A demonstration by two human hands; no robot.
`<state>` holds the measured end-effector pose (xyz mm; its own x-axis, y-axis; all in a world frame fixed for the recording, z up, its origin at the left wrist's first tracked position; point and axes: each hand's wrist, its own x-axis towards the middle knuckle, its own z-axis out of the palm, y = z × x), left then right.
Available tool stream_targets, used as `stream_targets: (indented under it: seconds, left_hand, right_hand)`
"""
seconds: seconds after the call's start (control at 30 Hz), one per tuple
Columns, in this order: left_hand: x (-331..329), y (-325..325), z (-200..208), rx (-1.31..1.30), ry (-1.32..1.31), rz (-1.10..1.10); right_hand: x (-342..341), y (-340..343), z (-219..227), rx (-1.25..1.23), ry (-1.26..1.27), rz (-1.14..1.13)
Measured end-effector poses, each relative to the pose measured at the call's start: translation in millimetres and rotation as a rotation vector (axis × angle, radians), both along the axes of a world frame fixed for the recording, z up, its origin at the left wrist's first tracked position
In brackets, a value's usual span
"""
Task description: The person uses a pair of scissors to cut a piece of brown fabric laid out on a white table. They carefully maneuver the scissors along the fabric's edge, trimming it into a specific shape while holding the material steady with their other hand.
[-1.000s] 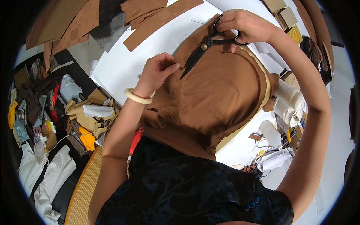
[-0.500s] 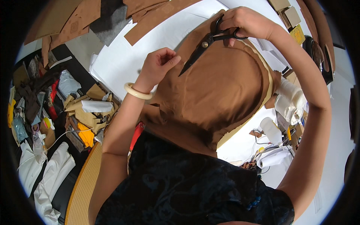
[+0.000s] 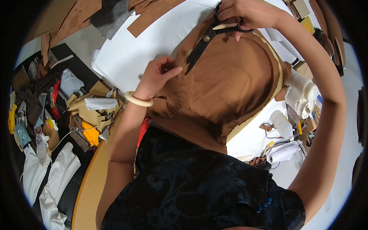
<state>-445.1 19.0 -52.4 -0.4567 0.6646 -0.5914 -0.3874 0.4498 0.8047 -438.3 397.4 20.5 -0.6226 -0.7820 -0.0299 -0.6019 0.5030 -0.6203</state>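
My right hand [image 3: 249, 13] grips large black-handled scissors [image 3: 206, 38] by their finger loops. The dark blades point down and to the left, over a piece of brown cloth [image 3: 234, 84]. This cloth has a rounded, puckered shape, with a cream layer [image 3: 279, 78] showing along its right edge. My left hand [image 3: 157, 76], with a pale bangle at the wrist, is at the cloth's left edge, close to the blade tips. Its fingers are curled toward the thumb; whatever may be between them is too small to make out.
The cloth lies on a white table [image 3: 126, 53]. Brown scraps [image 3: 151, 19] and a grey piece [image 3: 111, 19] lie at the far left. Thread cones [image 3: 301, 90] and a white roll [image 3: 285, 152] stand on the right. Heaped scraps [image 3: 94, 109] fill the left side, beside a woven yellow seat edge [image 3: 90, 184].
The scissors and right hand have shifted slightly up, and the scissor handles are spread wider apart. My left hand has moved slightly down relative to the view, staying beside the blade tips.
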Motion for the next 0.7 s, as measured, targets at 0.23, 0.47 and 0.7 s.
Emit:
stream_targets:
  seconds: [0.23, 0.47, 0.7]
  left_hand:
    - [2.8, 3.5, -4.0, 0.044, 0.013, 0.023]
    - [-0.8, 1.5, -2.8, -0.015, 0.039, -0.018]
    - [6.7, -22.8, 20.8, -0.184, 0.308, -0.302]
  right_hand:
    - [-12.3, -9.3, -15.1, 0.069, 0.043, 0.096]
    - [-12.1, -8.9, -23.6, 0.089, 0.043, 0.071]
    - [-5.8, -18.0, -6.7, 0.066, -0.015, 0.14]
